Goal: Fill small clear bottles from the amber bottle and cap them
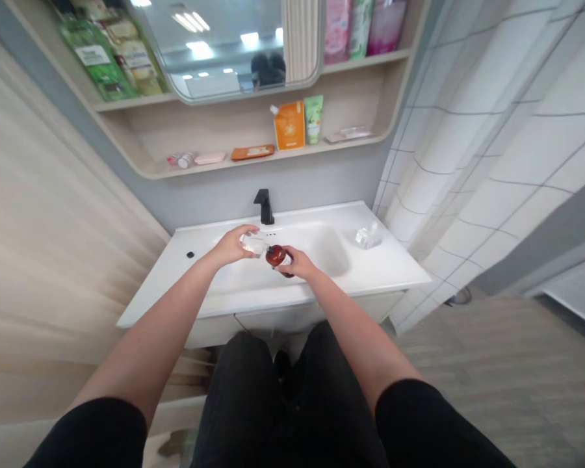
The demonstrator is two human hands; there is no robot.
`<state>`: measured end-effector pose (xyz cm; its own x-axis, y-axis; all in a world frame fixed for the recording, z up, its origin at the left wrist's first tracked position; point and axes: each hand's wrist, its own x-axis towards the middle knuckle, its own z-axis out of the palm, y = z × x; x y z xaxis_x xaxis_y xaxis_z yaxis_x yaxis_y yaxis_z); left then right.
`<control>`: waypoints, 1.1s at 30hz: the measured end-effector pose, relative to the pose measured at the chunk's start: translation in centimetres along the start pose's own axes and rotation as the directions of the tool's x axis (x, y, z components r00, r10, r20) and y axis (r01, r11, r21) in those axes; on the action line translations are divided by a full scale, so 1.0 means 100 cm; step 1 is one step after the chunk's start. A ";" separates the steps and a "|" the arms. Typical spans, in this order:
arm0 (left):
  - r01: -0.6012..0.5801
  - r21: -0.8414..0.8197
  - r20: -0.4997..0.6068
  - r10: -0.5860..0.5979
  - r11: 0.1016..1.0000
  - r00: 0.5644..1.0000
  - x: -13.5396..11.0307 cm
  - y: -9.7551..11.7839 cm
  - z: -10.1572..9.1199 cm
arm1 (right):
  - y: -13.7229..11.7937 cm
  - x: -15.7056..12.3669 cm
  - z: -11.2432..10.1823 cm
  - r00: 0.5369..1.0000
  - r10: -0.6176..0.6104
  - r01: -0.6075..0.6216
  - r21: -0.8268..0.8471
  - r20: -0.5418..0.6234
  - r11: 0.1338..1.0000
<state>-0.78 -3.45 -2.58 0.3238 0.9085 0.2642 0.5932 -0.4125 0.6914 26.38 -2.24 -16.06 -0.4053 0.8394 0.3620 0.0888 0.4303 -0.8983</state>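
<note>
Over the white sink [336, 250], my left hand [231, 248] is closed around a small clear container [254, 244], whose exact kind I cannot make out. My right hand [299, 264] grips an amber bottle [275, 255] with a white label and a dark neck. The bottle is tilted, its neck pointing left at the clear container. Bottle mouth and container are very close together; whether they touch I cannot tell. My right fingers hide part of the label.
A black faucet [264, 207] rises behind the basin. Crumpled clear plastic [368, 235] lies on the counter's right side. Above, a shelf [199, 123] holds an orange pouch [289, 125], a green tube [313, 119] and small items. Curtains hang at the left.
</note>
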 end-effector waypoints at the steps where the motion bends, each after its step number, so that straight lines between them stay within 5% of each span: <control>1: -0.008 0.004 0.002 0.008 1.000 1.000 0.001 0.000 0.000 | 0.000 0.000 0.000 1.000 -0.005 0.005 0.004 0.000 1.000; 33: -0.131 0.212 0.095 0.113 0.968 0.989 0.020 0.042 -0.014 | -0.005 -0.001 0.000 0.999 -0.027 0.027 0.022 -0.036 0.999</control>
<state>1.33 -3.28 1.81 0.4575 0.8456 0.2751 0.6884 -0.5326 0.4924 26.44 -2.54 -15.66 -0.3748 0.8390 0.3945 0.0575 0.4457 -0.8933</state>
